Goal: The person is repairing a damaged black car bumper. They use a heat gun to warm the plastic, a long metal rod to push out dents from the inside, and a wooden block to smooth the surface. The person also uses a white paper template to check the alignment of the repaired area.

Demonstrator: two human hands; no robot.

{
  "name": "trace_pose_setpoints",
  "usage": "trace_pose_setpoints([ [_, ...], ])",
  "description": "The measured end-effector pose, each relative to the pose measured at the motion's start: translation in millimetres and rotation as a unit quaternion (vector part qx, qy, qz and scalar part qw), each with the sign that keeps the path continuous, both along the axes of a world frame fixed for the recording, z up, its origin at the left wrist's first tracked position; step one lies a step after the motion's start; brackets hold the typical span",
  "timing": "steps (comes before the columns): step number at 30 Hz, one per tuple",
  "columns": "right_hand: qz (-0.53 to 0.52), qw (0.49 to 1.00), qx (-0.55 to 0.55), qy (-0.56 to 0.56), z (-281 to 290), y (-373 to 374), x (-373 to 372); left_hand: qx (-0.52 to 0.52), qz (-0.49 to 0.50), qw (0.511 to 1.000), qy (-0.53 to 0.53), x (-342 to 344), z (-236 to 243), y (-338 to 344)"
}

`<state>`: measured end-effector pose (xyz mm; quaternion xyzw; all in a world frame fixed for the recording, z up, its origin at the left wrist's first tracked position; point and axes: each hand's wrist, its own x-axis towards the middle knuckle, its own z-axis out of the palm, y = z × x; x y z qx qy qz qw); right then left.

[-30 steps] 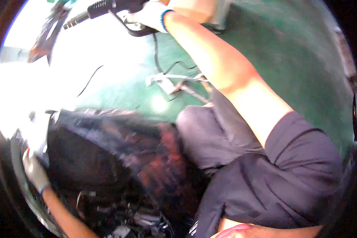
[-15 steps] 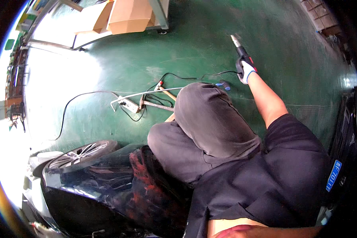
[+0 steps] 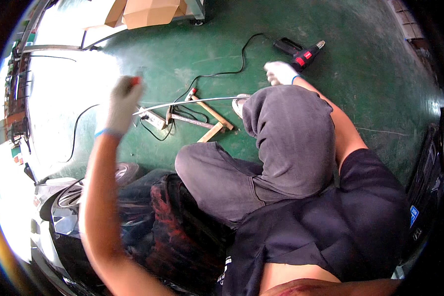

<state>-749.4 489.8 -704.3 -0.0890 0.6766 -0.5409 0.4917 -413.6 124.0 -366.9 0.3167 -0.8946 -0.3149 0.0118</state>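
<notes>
My left hand (image 3: 117, 109), in a white glove and smeared by motion, is raised at the left of the power strip (image 3: 153, 119). Its fingers are closed, and a small orange-red piece (image 3: 135, 80) shows at them; I cannot make out what it is. My right hand (image 3: 279, 73), gloved too, is off the heat gun (image 3: 307, 56) with its fingers loosely apart and nothing in them. The black and red heat gun lies on the green floor just beyond that hand. A thin metal rod (image 3: 192, 101) runs from near my left hand to my shoe (image 3: 240, 105).
Two hammers (image 3: 209, 111) (image 3: 192, 120) and a wooden piece (image 3: 211, 132) lie by my knees. A black cord (image 3: 219, 74) crosses the floor. A dark car panel with reddish smears (image 3: 165, 207) is at my left. Cardboard boxes (image 3: 150, 12) stand on a metal frame ahead.
My right hand has let go of the heat gun, now lying on the floor, and moved left. My left hand has come into view, raised at the left. My right knee has shifted right.
</notes>
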Motion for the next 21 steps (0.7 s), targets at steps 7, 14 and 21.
trace_pose_setpoints([
  [7, 0.39, 0.773, 0.234, 0.443, 6.8, 97.4, 57.9, 0.064, 0.066, 0.986, -0.14, -78.3, -286.7, 52.5],
  [14, 0.454, 0.716, 0.302, 0.435, -6.8, 136.8, 34.6, 0.022, 0.12, 0.992, -0.015, -51.1, -278.0, 67.9],
  [21, 0.44, 0.715, 0.083, 0.537, 56.0, 28.9, -8.2, 0.01, 0.428, 0.896, -0.117, 82.4, -146.2, -4.7],
])
